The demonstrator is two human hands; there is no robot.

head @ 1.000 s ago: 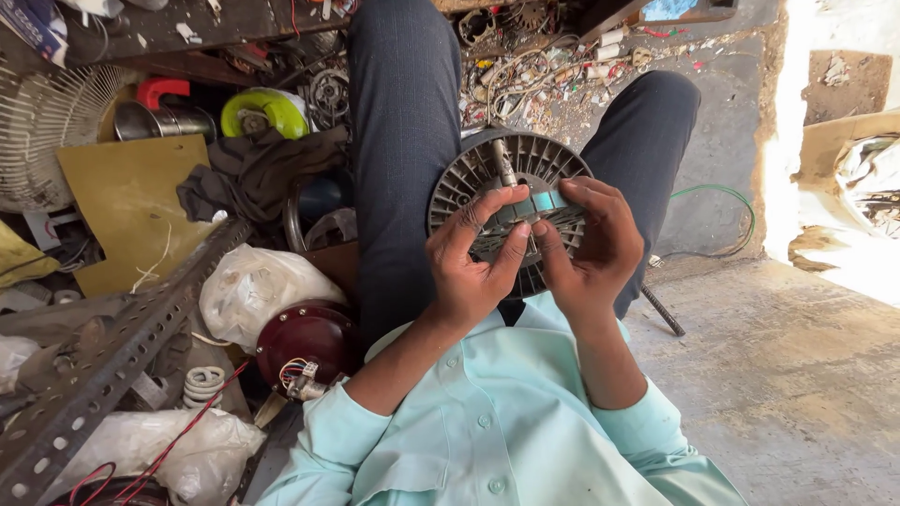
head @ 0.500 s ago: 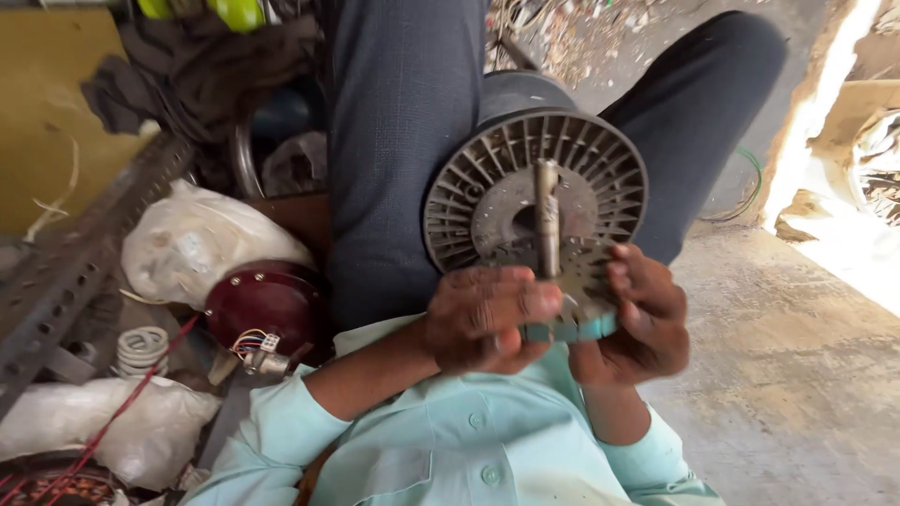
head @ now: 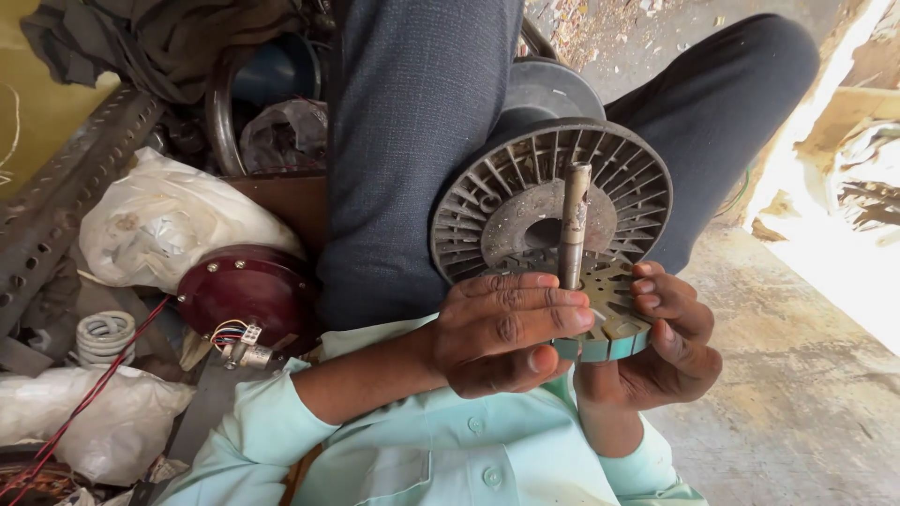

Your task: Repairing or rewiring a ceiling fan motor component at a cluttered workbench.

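left hand [head: 511, 333]: centre frame, fingers laid flat over slotted motor core [head: 614, 314], gripping its left rim
right hand [head: 670, 342]: centre-right, fingers curled tight around core's right edge
steel shaft [head: 572, 225]: upright, rising from core
finned grey disc [head: 553, 201]: just behind core, against the trouser leg
maroon motor housing [head: 244, 290]: left, well apart

- White plastic bag [head: 169, 220], crumpled and bulging, at the left, mid-distance.
- Second white plastic bag [head: 89, 422], crumpled, near left corner, red wire across it.

Stator disc [head: 614, 309] half under hands [head: 511, 333]
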